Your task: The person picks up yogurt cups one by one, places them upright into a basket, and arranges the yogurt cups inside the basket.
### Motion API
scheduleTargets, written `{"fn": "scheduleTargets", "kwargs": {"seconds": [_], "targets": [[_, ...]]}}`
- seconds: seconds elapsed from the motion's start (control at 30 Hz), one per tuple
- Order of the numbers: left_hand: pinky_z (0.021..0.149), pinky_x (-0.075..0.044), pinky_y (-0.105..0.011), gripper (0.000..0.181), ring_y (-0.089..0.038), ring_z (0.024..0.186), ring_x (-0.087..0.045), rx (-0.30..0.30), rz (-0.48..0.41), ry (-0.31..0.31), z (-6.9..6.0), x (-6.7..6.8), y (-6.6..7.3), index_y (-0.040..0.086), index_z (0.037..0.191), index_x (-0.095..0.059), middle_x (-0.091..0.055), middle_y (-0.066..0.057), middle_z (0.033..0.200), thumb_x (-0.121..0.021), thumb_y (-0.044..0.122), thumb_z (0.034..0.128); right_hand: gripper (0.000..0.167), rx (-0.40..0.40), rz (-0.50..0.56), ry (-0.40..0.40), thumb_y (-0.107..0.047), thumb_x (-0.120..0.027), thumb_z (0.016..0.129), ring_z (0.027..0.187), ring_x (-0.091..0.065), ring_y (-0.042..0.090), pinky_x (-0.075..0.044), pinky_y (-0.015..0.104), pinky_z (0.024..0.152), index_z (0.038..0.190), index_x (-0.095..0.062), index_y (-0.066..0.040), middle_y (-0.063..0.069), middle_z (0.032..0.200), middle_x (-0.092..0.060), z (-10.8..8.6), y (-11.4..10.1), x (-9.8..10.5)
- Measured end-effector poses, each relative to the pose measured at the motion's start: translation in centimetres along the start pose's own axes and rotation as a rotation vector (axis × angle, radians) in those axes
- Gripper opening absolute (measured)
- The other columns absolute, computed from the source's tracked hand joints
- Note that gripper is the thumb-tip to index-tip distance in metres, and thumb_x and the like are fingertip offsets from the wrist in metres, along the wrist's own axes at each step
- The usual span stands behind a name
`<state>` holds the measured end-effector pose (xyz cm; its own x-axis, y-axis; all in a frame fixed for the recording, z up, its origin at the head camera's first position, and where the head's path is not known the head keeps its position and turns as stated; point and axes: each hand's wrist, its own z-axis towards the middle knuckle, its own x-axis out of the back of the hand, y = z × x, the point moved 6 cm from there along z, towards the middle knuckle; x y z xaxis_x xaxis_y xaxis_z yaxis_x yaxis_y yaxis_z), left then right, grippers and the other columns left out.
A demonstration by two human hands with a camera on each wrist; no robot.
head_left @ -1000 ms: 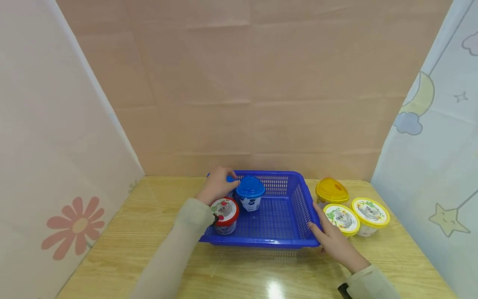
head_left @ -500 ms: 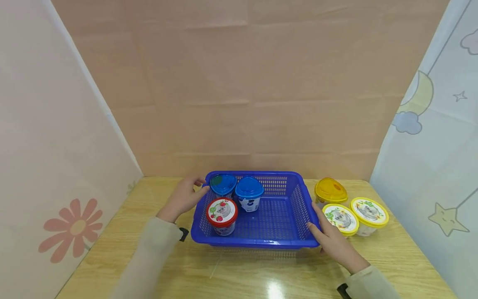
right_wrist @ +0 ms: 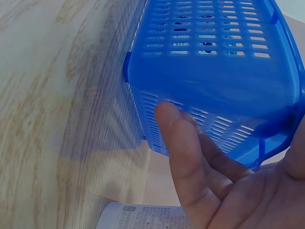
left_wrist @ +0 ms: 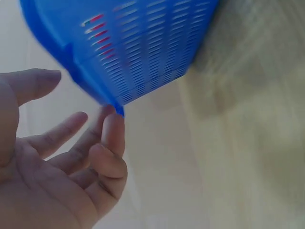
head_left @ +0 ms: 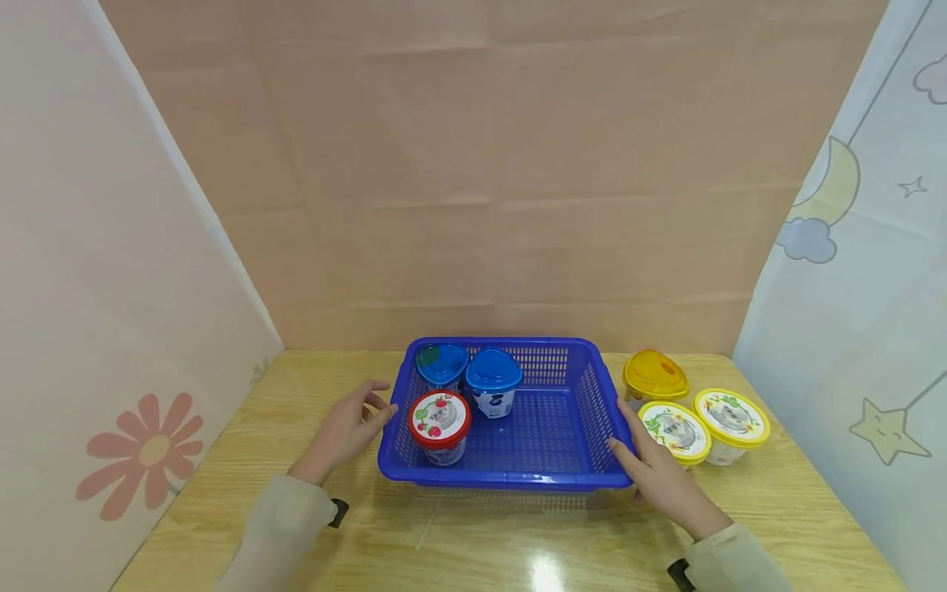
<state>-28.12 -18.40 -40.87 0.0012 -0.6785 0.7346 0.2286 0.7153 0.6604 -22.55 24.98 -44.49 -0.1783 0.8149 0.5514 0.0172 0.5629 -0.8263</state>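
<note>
A blue plastic basket (head_left: pixel 540 479) stands on the table. Inside, at its left end, sit a tub with a red-rimmed lid (head_left: pixel 440 418) and two blue-lidded tubs, one at the back corner (head_left: pixel 442 363) and one beside it (head_left: pixel 494 382). My left hand (head_left: pixel 344 432) is just outside the basket's left rim, fingers loosely bent and holding nothing; its thumb is apart from the rim in the left wrist view. My right hand (head_left: pixel 661 477) grips the right side of the basket, thumb at the rim and fingers (right_wrist: pixel 186 152) against the outer wall.
To the right of the basket several yellow-lidded tubs stand close together: a domed one (head_left: pixel 655 374), one near my right hand (head_left: pixel 675 432) and another farther right (head_left: pixel 731 418). The wooden table (head_left: pixel 473 551) meets a brown backdrop (head_left: pixel 473 205), with printed cloths on both sides.
My left hand has let go of the rear-left blue-lidded tub, come out of the basket, and moved left and toward me along the rim. The right hand has stayed on the basket.
</note>
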Motion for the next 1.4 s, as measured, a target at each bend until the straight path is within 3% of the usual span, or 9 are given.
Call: {"fn": "scheduleTargets", "kwargs": {"seconds": [0.2, 0.4, 0.73, 1.03, 1.2, 1.27, 1.4], "targets": [[0.07, -0.051, -0.03, 0.049, -0.016, 0.083, -0.06, -0.009, -0.061, 0.007, -0.7, -1.1, -0.6, 0.006, 0.141, -0.052, -0.066, -0.01, 0.106, -0.063, 0.031, 0.0998, 0.072, 0.001, 0.0, 0.002, -0.035, -0.046, 0.107, 0.089, -0.065, 0.028, -0.057, 0.039, 0.056, 0.162, -0.003, -0.021, 0.038, 0.149, -0.033, 0.0, 0.0, -0.1], [0.071, -0.051, -0.031, 0.045, -0.018, 0.088, -0.06, 0.038, -0.127, 0.01, -1.1, -2.1, -1.4, 0.016, 0.142, -0.052, -0.065, -0.01, 0.111, -0.06, 0.034, 0.1014, 0.071, 0.005, -0.003, -0.002, -0.035, -0.046, 0.107, 0.088, -0.065, 0.027, -0.057, 0.039, 0.055, 0.162, -0.003, -0.021, 0.038, 0.15, -0.033, 0.1, -0.1, -0.3], [0.072, -0.05, -0.03, 0.039, -0.016, 0.084, -0.06, 0.032, -0.179, 0.071, -1.0, -2.7, -1.6, 0.021, 0.142, -0.053, -0.068, -0.006, 0.103, -0.057, 0.026, 0.1035, 0.07, 0.025, -0.023, 0.011, -0.033, -0.046, 0.107, 0.088, -0.066, 0.028, -0.056, 0.038, 0.053, 0.162, -0.004, -0.019, 0.039, 0.147, -0.036, 0.2, -0.3, -0.2], [0.077, -0.053, -0.032, 0.04, -0.015, 0.087, -0.065, 0.025, -0.242, 0.062, -0.9, -3.0, -1.8, 0.021, 0.144, -0.051, -0.072, -0.006, 0.1, -0.056, 0.026, 0.1041, 0.071, 0.075, -0.065, 0.033, -0.032, -0.047, 0.107, 0.078, -0.063, 0.024, -0.055, 0.041, 0.053, 0.162, -0.005, -0.016, 0.036, 0.141, -0.045, 0.4, -0.7, 0.2], [0.076, -0.054, -0.031, 0.04, -0.015, 0.089, -0.066, 0.031, -0.266, 0.05, -1.1, -3.2, -1.8, 0.02, 0.144, -0.05, -0.072, -0.008, 0.104, -0.055, 0.026, 0.1046, 0.071, 0.181, -0.164, 0.085, -0.031, -0.048, 0.107, 0.092, -0.071, 0.032, -0.057, 0.052, 0.075, 0.16, -0.008, -0.007, 0.032, 0.134, -0.056, -0.2, -1.4, 0.7], [0.076, -0.054, -0.031, 0.04, -0.015, 0.088, -0.066, 0.033, -0.269, 0.046, -1.1, -3.3, -1.8, 0.02, 0.144, -0.05, -0.072, -0.008, 0.104, -0.054, 0.026, 0.1047, 0.071, 0.205, -0.213, 0.1, -0.03, -0.049, 0.106, 0.095, -0.072, 0.027, -0.057, 0.047, 0.081, 0.16, -0.009, -0.004, 0.029, 0.128, -0.062, -0.5, -1.7, 1.2], [0.076, -0.053, -0.032, 0.041, -0.016, 0.086, -0.064, 0.044, -0.263, 0.037, -1.2, -3.3, -1.7, 0.022, 0.145, -0.048, -0.071, -0.009, 0.103, -0.053, 0.029, 0.105, 0.074, 0.199, -0.255, 0.099, -0.031, -0.053, 0.105, 0.072, -0.068, 0.01, -0.054, 0.03, 0.064, 0.159, -0.01, -0.004, 0.016, 0.108, -0.071, -1.3, -2.4, 2.6]]}}
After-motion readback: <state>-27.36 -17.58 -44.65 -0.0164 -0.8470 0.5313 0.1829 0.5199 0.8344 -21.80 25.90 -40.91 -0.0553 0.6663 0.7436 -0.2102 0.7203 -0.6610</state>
